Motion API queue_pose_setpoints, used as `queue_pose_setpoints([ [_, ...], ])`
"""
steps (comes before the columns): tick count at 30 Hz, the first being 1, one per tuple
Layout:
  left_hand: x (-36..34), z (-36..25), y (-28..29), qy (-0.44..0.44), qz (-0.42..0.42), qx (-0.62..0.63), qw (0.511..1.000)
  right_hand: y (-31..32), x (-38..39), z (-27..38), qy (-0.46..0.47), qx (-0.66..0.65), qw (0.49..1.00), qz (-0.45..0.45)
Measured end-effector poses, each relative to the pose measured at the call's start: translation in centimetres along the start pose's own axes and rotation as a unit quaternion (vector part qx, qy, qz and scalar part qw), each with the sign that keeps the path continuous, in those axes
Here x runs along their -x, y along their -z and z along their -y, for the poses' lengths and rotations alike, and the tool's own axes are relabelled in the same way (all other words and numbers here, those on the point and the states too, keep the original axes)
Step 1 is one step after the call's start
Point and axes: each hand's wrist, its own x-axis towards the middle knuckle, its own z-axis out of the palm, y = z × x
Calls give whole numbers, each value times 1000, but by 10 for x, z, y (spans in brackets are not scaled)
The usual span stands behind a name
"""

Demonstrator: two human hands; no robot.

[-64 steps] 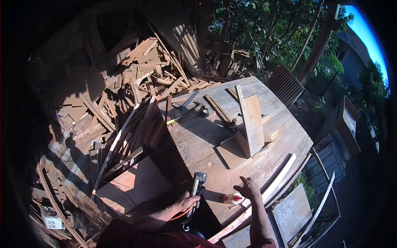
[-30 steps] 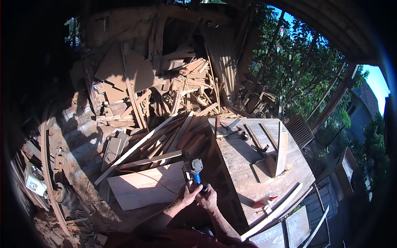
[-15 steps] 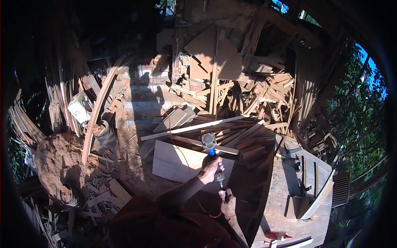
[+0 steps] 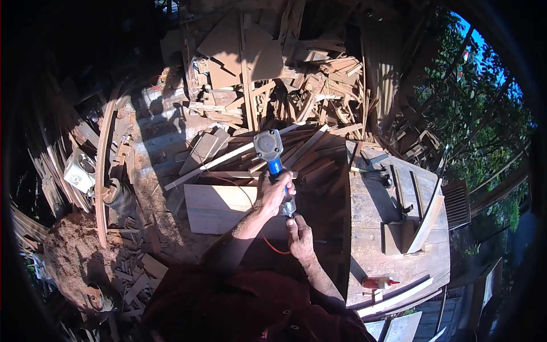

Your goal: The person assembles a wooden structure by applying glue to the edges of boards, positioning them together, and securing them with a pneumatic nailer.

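My left hand (image 4: 272, 194) grips a pneumatic nail gun (image 4: 268, 145), its blue handle showing above my fingers and its metal head uppermost. My right hand (image 4: 300, 239) is closed at the gun's lower end, thumb and fingers on the hose fitting (image 4: 290, 216). A thin red air hose (image 4: 273, 247) loops below. Beyond the gun lies a pale wooden board (image 4: 213, 202). To the right, a plank workbench (image 4: 421, 265) carries a propped board assembly (image 4: 424, 222), a red-and-white bottle (image 4: 379, 283) and long strips (image 4: 393, 299).
Long timber (image 4: 319, 159) and a scrap heap (image 4: 330, 85) lie ahead. At left stand curved strips (image 4: 105, 159), a white box-like object (image 4: 80, 171) and a sawdust mound (image 4: 74, 251). A slatted panel (image 4: 456, 202) and foliage are at right.
My right hand, earlier open over the bench, has moved onto the gun's lower end. The gun has swung upright in my left hand, and my view has turned left toward the scrap pile.
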Motion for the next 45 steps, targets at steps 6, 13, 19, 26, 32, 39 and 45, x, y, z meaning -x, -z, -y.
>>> queue_pose_setpoints([
  [6, 3, -33, -82, -5, 189, -39, 981, 21, -10, 29, 52, -109, 987, -107],
  [13, -8, -10, -99, 97, 321, 39, 941, 43, 1, 60, 97, -73, 973, -194],
  [19, -20, 81, -109, 36, 217, -217, 951, 51, 7, 2, 59, 94, 940, -321],
  [26, 3, 76, -153, 10, 223, -154, 963, 82, -3, -24, 135, 157, 906, -370],
  [32, 9, 82, -164, 8, 315, -139, 939, 94, -3, -35, 155, 156, 897, -384],
  [39, 6, 96, -165, 18, 353, -141, 925, 96, 4, -42, 139, 158, 896, -391],
  [45, -2, 108, -157, 6, 338, -208, 918, 90, 8, -39, 107, 114, 915, -373],
])
